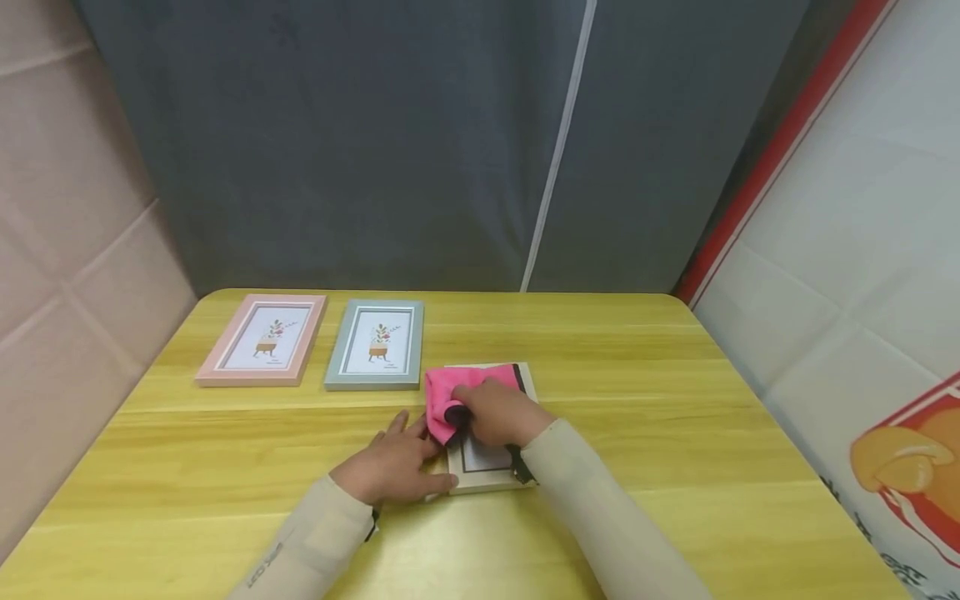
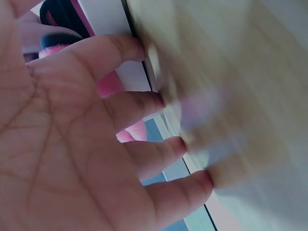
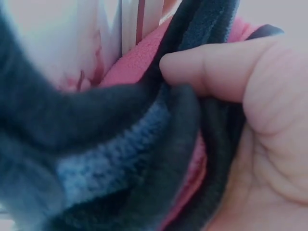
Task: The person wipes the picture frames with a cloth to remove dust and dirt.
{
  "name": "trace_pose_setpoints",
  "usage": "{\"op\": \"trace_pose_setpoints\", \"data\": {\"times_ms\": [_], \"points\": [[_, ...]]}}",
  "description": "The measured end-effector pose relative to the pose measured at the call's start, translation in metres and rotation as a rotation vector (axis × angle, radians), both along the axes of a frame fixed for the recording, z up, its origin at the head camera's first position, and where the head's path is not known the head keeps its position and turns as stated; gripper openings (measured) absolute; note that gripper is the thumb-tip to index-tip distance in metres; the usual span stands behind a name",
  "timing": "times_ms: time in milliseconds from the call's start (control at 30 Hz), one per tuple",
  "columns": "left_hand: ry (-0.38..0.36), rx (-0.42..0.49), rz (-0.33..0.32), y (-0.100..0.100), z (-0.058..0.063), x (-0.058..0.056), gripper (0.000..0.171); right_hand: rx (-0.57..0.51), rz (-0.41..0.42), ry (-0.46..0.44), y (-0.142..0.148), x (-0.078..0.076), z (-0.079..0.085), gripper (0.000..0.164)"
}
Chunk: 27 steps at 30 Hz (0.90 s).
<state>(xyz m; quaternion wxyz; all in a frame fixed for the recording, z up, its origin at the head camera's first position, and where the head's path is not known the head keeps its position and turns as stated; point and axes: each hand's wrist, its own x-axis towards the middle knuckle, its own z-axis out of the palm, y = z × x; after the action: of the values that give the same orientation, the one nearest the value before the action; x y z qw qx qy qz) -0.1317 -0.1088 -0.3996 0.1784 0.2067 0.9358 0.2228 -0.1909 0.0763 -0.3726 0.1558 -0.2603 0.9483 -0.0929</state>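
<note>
A cream picture frame [image 1: 487, 482] lies flat near the middle of the table, partly covered by a pink cloth [image 1: 444, 387] with dark edging. My right hand [image 1: 504, 413] grips the bunched cloth on top of it. In the right wrist view, the thumb [image 3: 207, 70] presses on the cloth's dark folds; the other fingers are mostly hidden. At the frame's left side is my left hand [image 1: 397, 463], its fingers spread and its thumb at the near left corner. The left wrist view shows these fingers [image 2: 139, 154] extended, tips down at the tabletop, gripping nothing.
Two more picture frames, one pink [image 1: 213, 377] and one grey-blue [image 1: 336, 358], lie at the back left, each with a potted-plant picture. The wood-grain table [image 1: 645, 375] meets a dark curtain [image 1: 360, 167] behind and pale walls at both sides.
</note>
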Motion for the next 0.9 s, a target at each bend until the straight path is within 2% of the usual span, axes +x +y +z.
{"op": "trace_pose_setpoints", "data": {"times_ms": [200,300,400,533,667,767,900], "points": [[-0.002,-0.035,-0.008,-0.001,0.001,0.000,0.069,-0.001,-0.069,-0.038,-0.005,-0.011,0.000,0.044],[0.004,-0.035,-0.018,-0.001,0.000,-0.001,0.069,-0.012,-0.079,-0.017,-0.007,-0.012,0.000,0.039],[0.010,-0.038,-0.022,-0.001,-0.001,-0.002,0.069,-0.034,-0.059,0.021,-0.007,-0.010,0.000,0.032],[0.004,-0.033,-0.018,0.001,-0.003,-0.003,0.066,-0.080,-0.023,0.054,0.000,-0.005,0.001,0.029],[-0.004,-0.006,-0.009,0.002,-0.004,-0.003,0.063,-0.137,0.048,0.058,0.012,0.009,0.008,0.021],[-0.001,0.008,0.000,0.002,-0.004,-0.002,0.065,-0.167,0.135,0.046,0.021,0.026,0.016,0.011],[-0.004,0.008,0.011,0.001,-0.004,-0.002,0.059,-0.148,0.213,0.018,0.028,0.051,0.019,0.010]]}}
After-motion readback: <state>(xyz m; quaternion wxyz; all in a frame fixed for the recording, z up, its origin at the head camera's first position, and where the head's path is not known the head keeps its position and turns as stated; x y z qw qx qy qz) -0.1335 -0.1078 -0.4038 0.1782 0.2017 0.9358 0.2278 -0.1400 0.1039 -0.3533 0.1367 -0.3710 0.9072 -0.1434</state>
